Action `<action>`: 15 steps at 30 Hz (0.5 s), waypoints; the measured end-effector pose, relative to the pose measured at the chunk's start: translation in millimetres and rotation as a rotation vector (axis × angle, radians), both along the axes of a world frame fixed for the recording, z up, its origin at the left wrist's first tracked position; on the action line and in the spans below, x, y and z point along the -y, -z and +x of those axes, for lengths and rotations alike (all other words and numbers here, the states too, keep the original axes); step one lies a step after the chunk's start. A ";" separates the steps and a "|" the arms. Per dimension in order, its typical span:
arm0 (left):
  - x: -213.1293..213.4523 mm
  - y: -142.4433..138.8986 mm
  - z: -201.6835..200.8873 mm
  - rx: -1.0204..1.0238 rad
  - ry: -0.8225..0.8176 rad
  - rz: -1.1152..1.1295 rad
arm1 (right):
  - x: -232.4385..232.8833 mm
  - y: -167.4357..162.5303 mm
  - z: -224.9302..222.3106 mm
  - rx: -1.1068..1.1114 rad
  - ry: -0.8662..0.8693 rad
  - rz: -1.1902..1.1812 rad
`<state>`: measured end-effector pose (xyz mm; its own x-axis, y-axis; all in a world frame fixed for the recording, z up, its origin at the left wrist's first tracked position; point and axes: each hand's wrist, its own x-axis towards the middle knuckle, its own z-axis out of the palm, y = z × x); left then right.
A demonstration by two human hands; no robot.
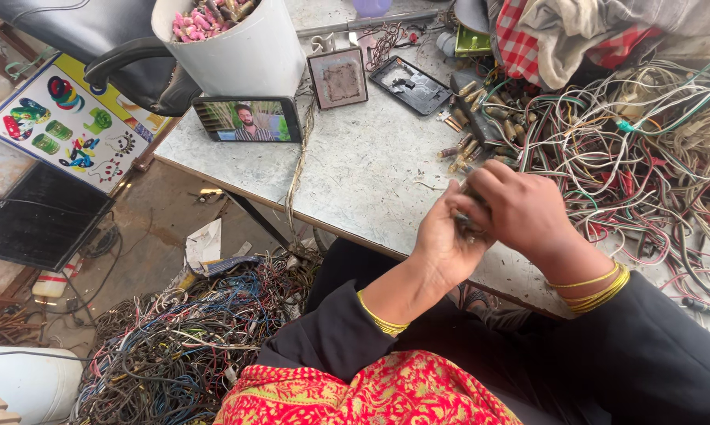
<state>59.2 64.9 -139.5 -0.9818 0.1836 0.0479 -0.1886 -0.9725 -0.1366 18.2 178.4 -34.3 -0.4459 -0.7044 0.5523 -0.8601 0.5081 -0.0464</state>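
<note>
My left hand (440, 240) and my right hand (522, 206) are pressed together over the front edge of the grey table (363, 177). Between them they grip a small dark part (467, 223), mostly hidden by the fingers. Both wrists wear thin yellow bangles and black sleeves. Just beyond my hands lie several small metal connectors (471, 145) beside a dark flat tool (469, 114).
A big tangle of coloured wires (638, 149) covers the table's right side. At the back stand a white bucket (241, 47), a phone (249, 120) playing video, a small square frame (338, 77) and a black plate (410, 85). Another wire heap (182, 338) lies on the floor.
</note>
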 end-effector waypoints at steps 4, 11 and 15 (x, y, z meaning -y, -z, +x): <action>-5.4 -13.4 0.1 0.171 -0.074 -0.225 | -7.6 -7.6 -3.8 0.166 -0.205 -0.208; -1.5 -50.4 8.9 0.416 -0.058 -0.233 | -22.5 -13.6 -16.9 0.488 -0.085 -0.510; 19.5 -53.4 -4.3 0.167 -0.058 -0.169 | -22.1 -16.3 -15.9 0.467 -0.064 -0.471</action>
<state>54.9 45.3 -86.1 -0.9828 0.1180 -0.1422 -0.1198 -0.9928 0.0041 2.3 200.4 -17.9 -0.6781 -0.4684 0.5664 -0.7237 0.2910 -0.6257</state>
